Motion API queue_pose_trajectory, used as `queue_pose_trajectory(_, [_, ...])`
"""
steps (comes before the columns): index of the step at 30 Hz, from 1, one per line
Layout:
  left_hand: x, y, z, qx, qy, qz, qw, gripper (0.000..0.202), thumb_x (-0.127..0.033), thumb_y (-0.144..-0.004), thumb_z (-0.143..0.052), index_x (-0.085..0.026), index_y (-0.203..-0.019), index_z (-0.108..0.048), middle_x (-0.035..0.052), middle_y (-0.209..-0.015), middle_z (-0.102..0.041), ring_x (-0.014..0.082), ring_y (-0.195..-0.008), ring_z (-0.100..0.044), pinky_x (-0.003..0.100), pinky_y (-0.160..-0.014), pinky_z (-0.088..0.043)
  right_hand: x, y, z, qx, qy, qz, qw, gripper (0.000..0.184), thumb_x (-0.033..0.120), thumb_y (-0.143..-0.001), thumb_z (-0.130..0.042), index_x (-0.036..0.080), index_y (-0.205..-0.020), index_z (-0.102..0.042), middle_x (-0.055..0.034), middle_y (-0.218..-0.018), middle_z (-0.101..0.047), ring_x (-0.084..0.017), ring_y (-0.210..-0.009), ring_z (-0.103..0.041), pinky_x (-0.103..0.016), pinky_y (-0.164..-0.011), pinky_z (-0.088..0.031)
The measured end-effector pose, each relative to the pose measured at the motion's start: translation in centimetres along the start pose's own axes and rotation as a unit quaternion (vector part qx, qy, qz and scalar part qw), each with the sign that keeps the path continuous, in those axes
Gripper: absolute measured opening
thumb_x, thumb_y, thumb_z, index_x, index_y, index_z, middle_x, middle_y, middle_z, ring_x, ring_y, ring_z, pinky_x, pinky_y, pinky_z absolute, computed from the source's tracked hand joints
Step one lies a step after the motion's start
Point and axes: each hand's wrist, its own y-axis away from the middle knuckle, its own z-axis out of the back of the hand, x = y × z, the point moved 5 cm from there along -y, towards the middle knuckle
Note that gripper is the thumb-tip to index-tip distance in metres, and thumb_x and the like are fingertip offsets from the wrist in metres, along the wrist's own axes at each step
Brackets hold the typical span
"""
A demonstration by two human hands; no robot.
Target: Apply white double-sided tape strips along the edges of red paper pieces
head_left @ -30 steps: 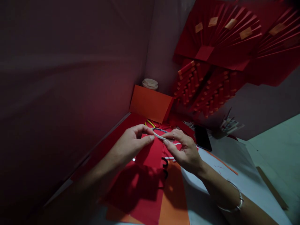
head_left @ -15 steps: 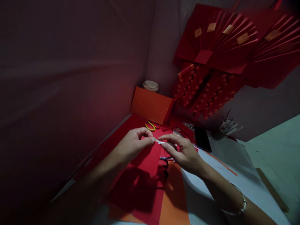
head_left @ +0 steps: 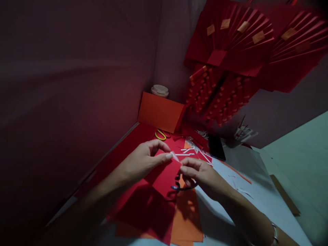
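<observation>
My left hand (head_left: 143, 158) is closed in a pinch on the upper edge of a piece of red paper (head_left: 164, 176). A short white strip (head_left: 174, 156) lies along that edge, between my two hands. My right hand (head_left: 201, 174) is closed too, its thumb and forefinger pinching at the strip's right end by the paper's corner. Just below it are scissors (head_left: 177, 187) with dark handles; I cannot tell whether my right fingers hold them. Under my hands lie a red sheet (head_left: 146, 212) and orange paper (head_left: 187, 218).
Yellow-handled scissors (head_left: 160, 135), an upright orange folded card (head_left: 161, 111) and a lidded cup (head_left: 160, 90) stand at the back. White strips (head_left: 188, 151), a phone (head_left: 216, 147) and a pen holder (head_left: 234, 139) lie to the right. Red paper fans (head_left: 233, 37) hang above.
My right hand has moved down and its fingers have closed to a pinch. The red paper is now tilted up under the white strip. The view has shifted slightly.
</observation>
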Motion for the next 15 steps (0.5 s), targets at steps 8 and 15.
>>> queue_pose_trajectory(8, [0.8,-0.9,1.1,-0.109,-0.006,-0.041,0.993,0.026,-0.042,-0.069,-0.073,-0.017,-0.074,-0.066,0.0020,-0.063,-0.066,0.0157,-0.056,-0.058,0.025,-0.054,-0.044,1.8,0.8,0.4,-0.067,-0.016,0.084,0.994,0.022,0.040,-0.084,-0.067,0.018,-0.083,-0.063,-0.0009,-0.069,-0.065,-0.010,-0.054,-0.051,-0.022,-0.050,-0.039])
queue_pose_trajectory(15, [2.2,-1.1,-0.6,-0.012,-0.029,-0.017,0.999,0.036,-0.050,-0.073,-0.067,-0.015,-0.065,-0.064,-0.0015,-0.056,-0.057,0.0117,-0.049,-0.049,0.020,-0.046,-0.034,1.1,0.8,-0.6,-0.100,0.064,0.096,0.988,0.023,0.040,-0.081,-0.069,0.020,-0.084,-0.059,0.0041,-0.068,-0.055,-0.010,-0.057,-0.049,-0.021,-0.051,-0.042])
